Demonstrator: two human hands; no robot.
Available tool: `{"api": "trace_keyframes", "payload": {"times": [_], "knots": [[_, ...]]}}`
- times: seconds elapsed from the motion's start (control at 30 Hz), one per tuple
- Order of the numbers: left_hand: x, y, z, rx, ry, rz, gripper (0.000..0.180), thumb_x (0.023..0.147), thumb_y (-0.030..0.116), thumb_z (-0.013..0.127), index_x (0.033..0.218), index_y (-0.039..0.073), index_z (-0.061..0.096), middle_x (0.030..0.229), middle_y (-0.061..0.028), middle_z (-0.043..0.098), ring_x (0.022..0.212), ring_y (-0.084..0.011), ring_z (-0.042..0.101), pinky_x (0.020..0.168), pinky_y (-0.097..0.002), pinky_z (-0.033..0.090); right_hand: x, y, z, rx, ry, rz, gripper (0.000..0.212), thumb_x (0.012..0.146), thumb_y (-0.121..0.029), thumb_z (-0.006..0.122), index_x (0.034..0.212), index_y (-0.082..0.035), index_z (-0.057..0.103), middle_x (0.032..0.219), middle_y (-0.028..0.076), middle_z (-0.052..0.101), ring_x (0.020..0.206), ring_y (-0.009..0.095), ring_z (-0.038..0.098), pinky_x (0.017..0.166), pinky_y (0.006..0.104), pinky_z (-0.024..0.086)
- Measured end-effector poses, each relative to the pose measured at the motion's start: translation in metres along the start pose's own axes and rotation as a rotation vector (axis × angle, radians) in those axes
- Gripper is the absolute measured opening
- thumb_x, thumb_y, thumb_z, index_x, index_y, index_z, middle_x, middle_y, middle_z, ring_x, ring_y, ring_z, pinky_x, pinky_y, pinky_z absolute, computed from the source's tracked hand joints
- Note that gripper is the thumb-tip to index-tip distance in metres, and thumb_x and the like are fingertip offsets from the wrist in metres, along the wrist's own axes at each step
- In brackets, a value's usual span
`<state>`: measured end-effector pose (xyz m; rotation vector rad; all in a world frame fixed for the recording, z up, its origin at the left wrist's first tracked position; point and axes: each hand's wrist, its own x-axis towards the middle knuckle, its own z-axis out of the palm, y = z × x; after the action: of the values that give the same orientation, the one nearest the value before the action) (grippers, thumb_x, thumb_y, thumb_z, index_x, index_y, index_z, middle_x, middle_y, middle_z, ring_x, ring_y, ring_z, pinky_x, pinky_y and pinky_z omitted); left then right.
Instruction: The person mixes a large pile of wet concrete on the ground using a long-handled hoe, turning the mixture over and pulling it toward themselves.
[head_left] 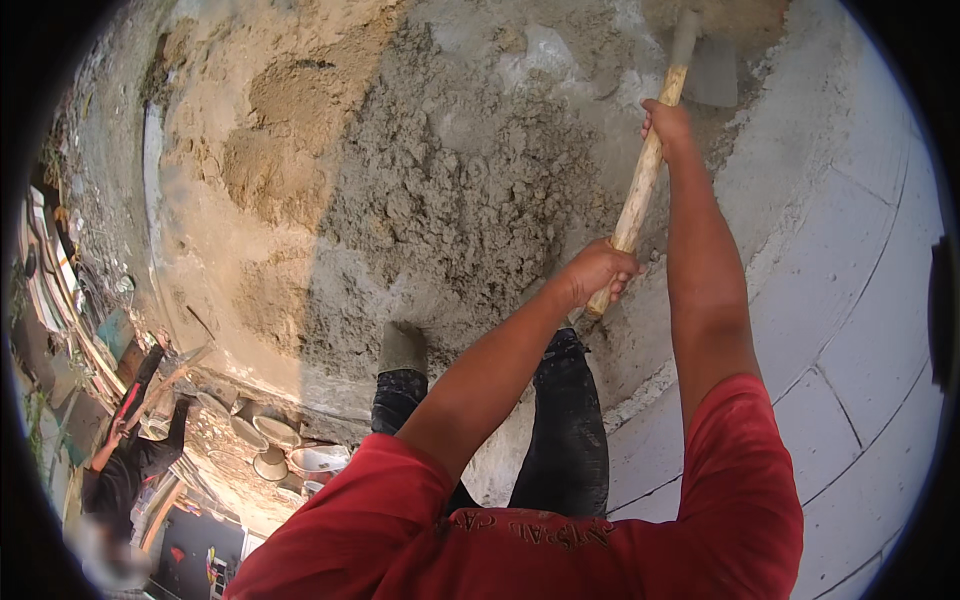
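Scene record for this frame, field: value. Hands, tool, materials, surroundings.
left hand: closed around the wooden handle, near its butt end
right hand: closed around the same handle, farther out, toward the blade
blade: gray, flat; shovel or hoe unclear
mix: gray, lumpy mortar-like heap, left of the handle
sand: tan patch, left of the heap
right side: pale blocks with dark joints
lower left: shallow pans; another person in dark clothing

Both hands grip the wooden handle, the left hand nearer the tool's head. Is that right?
Not quite: the head view shows the right hand nearer the tool's head, the left hand by the other end. Both do grip the wooden handle.
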<state>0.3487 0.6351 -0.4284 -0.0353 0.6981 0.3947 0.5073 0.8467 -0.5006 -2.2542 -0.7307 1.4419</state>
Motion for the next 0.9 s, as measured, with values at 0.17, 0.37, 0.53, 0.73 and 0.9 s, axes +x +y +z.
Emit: {"api": "trace_keyframes", "payload": {"times": [0.17,0.37,0.53,0.73,0.9], "knots": [[-0.08,-0.026,-0.063,-0.217,0.152,-0.172,0.018,0.084,0.007,0.07,0.081,0.008,0.052,0.06,0.0019,0.046,0.045,-0.0091,0.044,0.042,-0.0274,0.04,-0.028,0.097,0.095,-0.109,-0.018,0.222,0.026,0.09,-0.01,0.061,0.102,0.012,0.058,0.069,0.01,0.058,0.054,0.019,0.058,0.053,0.0364,0.051],[-0.31,-0.128,-0.231,-0.2,0.291,-0.203,0.016,0.086,0.007,0.068,0.087,0.007,0.052,0.061,0.0017,0.046,0.045,-0.0088,0.043,0.041,-0.0285,0.036,-0.231,0.165,0.31,-0.031,-0.203,0.377,0.025,0.09,-0.008,0.057,0.106,0.012,0.054,0.068,0.011,0.056,0.053,0.021,0.057,0.051,0.0369,0.051],[-0.521,-0.101,-0.269,-0.162,0.496,-0.239,0.019,0.083,0.006,0.07,0.082,0.008,0.051,0.059,0.0003,0.045,0.043,-0.0112,0.043,0.04,-0.0295,0.038,-0.387,0.179,0.459,0.177,-0.258,0.463,0.015,0.088,-0.007,0.058,0.096,0.005,0.053,0.066,0.009,0.054,0.051,0.02,0.054,0.046,0.0366,0.05],[-0.726,-0.092,-0.208,0.224,0.77,-0.347,0.018,0.079,0.007,0.072,0.08,0.006,0.054,0.061,-0.0045,0.054,0.045,-0.014,0.05,0.043,-0.032,0.042,-0.6,0.147,0.534,0.595,-0.528,0.516,0.012,0.088,-0.008,0.059,0.083,-0.007,0.048,0.063,0.004,0.048,0.049,0.016,0.049,0.044,0.0358,0.047],[-0.762,-0.144,-0.171,0.85,0.886,-0.322,0.031,0.079,0.014,0.072,0.102,-0.002,0.062,0.072,-0.0122,0.064,0.062,-0.0196,0.062,0.06,-0.0358,0.051,-0.666,0.139,0.458,0.913,-0.59,0.736,0.012,0.09,-0.01,0.061,0.084,-0.009,0.05,0.067,0.002,0.049,0.052,0.016,0.051,0.049,0.0371,0.048]]}}
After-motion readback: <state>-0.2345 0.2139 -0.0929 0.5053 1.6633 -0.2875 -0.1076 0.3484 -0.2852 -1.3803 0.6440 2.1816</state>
